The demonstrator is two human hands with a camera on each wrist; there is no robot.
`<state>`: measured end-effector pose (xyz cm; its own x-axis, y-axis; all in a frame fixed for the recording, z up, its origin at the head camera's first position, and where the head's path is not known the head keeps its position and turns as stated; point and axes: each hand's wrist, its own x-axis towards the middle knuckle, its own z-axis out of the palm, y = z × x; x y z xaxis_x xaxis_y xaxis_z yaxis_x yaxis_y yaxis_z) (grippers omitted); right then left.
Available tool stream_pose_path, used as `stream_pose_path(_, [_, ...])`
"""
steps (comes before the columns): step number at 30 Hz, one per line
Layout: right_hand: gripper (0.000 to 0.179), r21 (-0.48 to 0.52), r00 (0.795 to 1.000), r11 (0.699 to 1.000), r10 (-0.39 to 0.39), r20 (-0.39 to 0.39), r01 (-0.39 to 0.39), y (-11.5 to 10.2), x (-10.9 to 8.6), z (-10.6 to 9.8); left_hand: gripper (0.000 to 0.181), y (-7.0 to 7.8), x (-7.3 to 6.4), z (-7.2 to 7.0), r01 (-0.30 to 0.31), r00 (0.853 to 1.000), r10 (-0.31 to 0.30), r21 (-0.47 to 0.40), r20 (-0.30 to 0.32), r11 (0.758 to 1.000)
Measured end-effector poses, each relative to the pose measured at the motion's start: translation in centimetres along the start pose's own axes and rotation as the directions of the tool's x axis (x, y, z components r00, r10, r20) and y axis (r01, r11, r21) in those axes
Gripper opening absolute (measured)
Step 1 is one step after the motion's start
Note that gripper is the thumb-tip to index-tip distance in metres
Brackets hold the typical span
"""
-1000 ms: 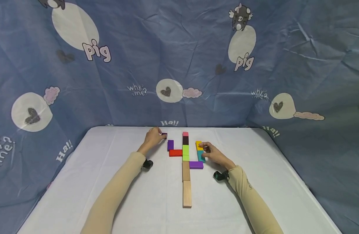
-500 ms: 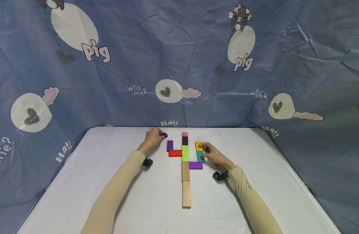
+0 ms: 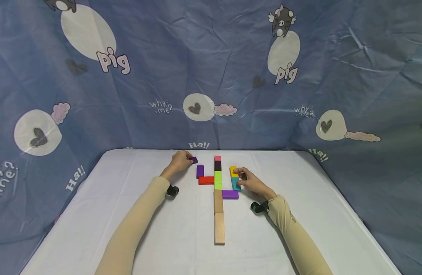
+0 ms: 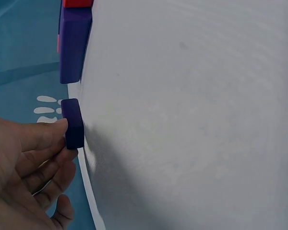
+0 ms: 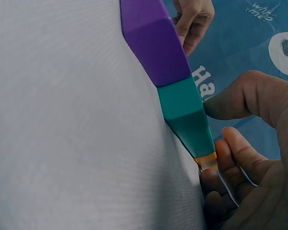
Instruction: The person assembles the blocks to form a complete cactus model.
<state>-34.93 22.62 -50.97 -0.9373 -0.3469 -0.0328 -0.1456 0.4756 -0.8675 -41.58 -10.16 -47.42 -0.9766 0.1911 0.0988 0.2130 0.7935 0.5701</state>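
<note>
My left hand (image 3: 179, 162) pinches a small dark purple block (image 4: 73, 123) between thumb and fingertips, near the table's far edge. Just beyond it lies a longer purple block (image 3: 200, 172), which meets the end of a red block (image 3: 206, 180). My right hand (image 3: 255, 182) is beside a yellow block (image 3: 233, 169) and a teal block (image 5: 187, 108) laid end to end. Its thumb lies right at the teal block's side, and its loosely bent fingers are by the yellow one. A bright purple block (image 3: 230, 194) adjoins the teal block's near end.
Down the middle runs a column of blocks: pink (image 3: 217, 158), black (image 3: 218, 165), green (image 3: 218, 177) and two plain wooden ones (image 3: 219, 229). The white tabletop (image 3: 163, 236) ends at a blue printed cloth (image 3: 211, 130) behind.
The small dark purple block has turned in my left hand's fingertips, tilting and then settling slightly lower, close to the longer purple block. My right hand has kept its place.
</note>
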Motion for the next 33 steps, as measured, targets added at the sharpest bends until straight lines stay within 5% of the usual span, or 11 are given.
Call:
stream_pose_path(8, [0.052, 0.012, 1.000, 1.000, -0.021, 0.014, 0.021, 0.1, 0.1, -0.1, 0.032, 0.1, -0.1, -0.2, 0.056, 0.997, -0.051, -0.111, 0.051, 0.992])
stream_pose_path(11, [0.052, 0.013, 0.999, 1.000, -0.023, 0.030, 0.023, -1.3, -0.7, -0.2, 0.032, 0.3, 0.0, -0.2, 0.052, 0.997, -0.044, -0.137, 0.062, 0.989])
stream_pose_path(16, [0.051, 0.020, 1.000, 1.000, -0.013, 0.006, 0.013, -0.9, -0.6, -0.1, 0.032, 0.6, 0.1, -0.1, 0.029, 0.996, -0.013, -0.176, 0.090, 0.984])
stream_pose_path(24, [0.050, 0.012, 1.000, 1.000, -0.011, -0.004, 0.011, -0.1, -0.1, 0.0, 0.033, 0.9, 0.7, 0.3, -0.043, 0.994, 0.056, -0.123, 0.097, 0.991])
stream_pose_path(33, [0.049, 0.021, 1.000, 1.000, 0.003, -0.011, -0.002, 0.2, 0.1, 0.0, 0.031, 0.8, 1.3, 0.9, -0.052, 0.993, 0.066, -0.142, 0.098, 0.989])
